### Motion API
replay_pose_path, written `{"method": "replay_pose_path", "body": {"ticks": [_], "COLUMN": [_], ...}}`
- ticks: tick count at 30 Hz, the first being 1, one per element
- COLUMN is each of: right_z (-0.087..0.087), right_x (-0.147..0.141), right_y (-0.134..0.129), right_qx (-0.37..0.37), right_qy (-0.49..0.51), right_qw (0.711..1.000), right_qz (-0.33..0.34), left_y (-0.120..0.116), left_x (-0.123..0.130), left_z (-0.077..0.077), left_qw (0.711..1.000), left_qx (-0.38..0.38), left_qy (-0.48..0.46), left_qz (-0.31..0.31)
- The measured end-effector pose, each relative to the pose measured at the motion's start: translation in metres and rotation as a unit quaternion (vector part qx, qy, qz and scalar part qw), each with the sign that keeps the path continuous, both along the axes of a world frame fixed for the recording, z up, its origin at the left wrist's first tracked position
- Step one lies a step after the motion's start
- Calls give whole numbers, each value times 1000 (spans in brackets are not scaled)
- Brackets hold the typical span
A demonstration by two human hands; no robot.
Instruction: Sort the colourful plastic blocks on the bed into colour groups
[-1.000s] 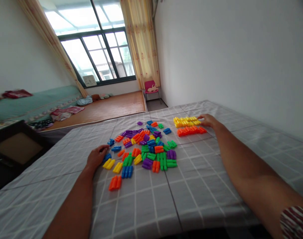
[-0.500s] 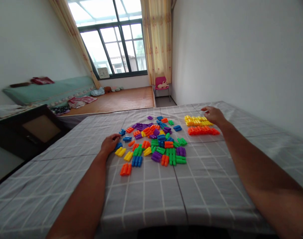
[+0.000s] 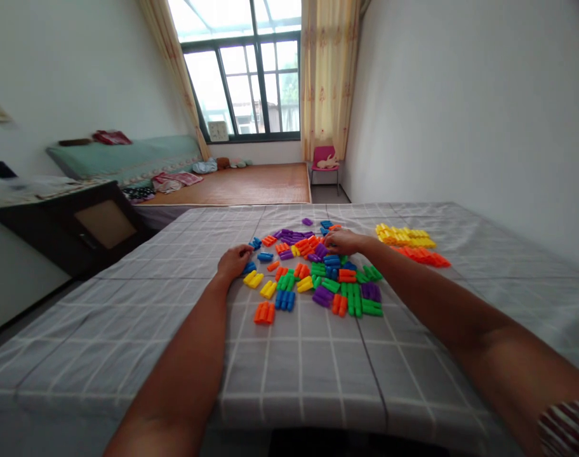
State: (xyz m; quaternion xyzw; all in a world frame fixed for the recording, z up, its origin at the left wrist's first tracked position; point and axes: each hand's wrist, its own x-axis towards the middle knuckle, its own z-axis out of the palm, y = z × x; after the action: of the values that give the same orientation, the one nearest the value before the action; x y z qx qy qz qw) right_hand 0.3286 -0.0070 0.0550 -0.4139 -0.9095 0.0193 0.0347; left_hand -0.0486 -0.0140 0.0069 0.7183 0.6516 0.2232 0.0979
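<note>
Many small plastic pieces in orange, green, blue, purple and yellow lie in a loose pile on the grey checked cloth. My left hand (image 3: 235,261) rests at the pile's left edge, fingers curled, beside blue pieces (image 3: 265,257); whether it holds anything is too small to tell. My right hand (image 3: 343,241) reaches into the upper part of the pile, fingers bent down near orange and purple pieces (image 3: 320,249); its fingertips are partly hidden. Right of the pile lie a yellow row (image 3: 405,236) and, nearer me, an orange row (image 3: 423,256), partly behind my right forearm.
The checked cloth (image 3: 318,355) covers the wide surface before me. Beyond it are a bed with a brown mat (image 3: 251,184), a pink chair (image 3: 324,158) with a soft toy, and a window. A dark cabinet (image 3: 103,225) stands at left.
My right hand has moved left from the yellow row into the pile. My left hand stays by the pile's left edge. The view has shifted, so the scene sits farther right.
</note>
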Motion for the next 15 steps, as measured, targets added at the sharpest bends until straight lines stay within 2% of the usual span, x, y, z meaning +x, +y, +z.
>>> {"method": "replay_pose_path", "body": {"ticks": [2,5,10,12,15], "right_z": [5,14,24,24,17], "right_x": [2,12,54,84,144], "right_y": [1,-3,-13,-16,-18], "right_qx": [-50,-112,-197,-189,-91], "right_qy": [41,165,373,439,537], "right_qw": [997,977,900,867,808], "right_qz": [-28,-70,-108,-143,-227], "left_y": [1,2,0,0,1], "left_x": [0,-1,-1,-1,-4], "left_z": [-1,-1,2,3,3], "left_qw": [1000,1000,1000,1000,1000], "left_qx": [-1,-2,8,9,12], "left_qy": [-2,3,12,12,8], "left_qz": [-4,1,-4,-6,-6]}}
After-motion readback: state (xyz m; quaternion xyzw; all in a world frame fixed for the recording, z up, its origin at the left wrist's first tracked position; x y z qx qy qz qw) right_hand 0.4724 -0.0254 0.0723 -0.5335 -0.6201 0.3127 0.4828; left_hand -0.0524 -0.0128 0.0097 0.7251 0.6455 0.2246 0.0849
